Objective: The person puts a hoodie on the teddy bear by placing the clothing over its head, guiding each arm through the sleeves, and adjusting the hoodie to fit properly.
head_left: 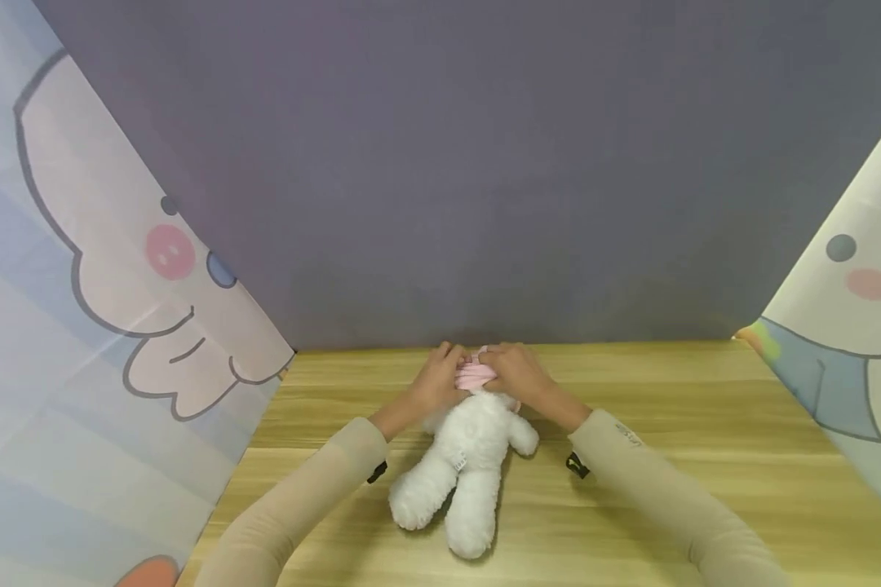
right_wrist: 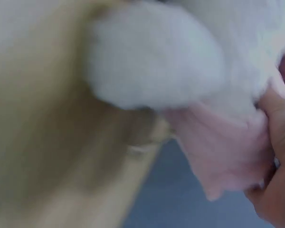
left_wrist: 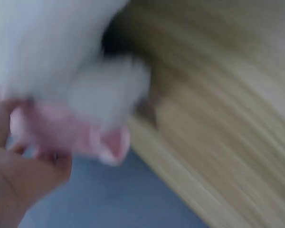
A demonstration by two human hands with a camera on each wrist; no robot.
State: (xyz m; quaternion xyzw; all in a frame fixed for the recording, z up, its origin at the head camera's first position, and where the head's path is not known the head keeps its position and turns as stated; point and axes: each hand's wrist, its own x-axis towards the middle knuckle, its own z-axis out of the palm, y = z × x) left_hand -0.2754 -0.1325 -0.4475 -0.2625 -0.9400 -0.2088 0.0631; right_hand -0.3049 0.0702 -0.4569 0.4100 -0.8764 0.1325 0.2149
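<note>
Pink cloth [head_left: 474, 373], pinched by the left hand [head_left: 439, 377] and right hand [head_left: 520, 375], covers the head end of a white plush toy [head_left: 473, 436] lying on the table [head_left: 646, 387]. Even, gentle tugs from both sides would probably keep it straight. Markings on the toy's tag [head_left: 460, 462] and right sleeve [head_left: 661, 469] are unreadably small.

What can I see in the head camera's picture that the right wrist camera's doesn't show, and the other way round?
Only the head view: the cartoon-printed side walls, both sleeves, and the legs of the white plush toy.
Only the right wrist view: a close-up of a pointed corner of the pink cloth.
Both: the right hand gripping the cloth, part of the toy, and the wooden table.
</note>
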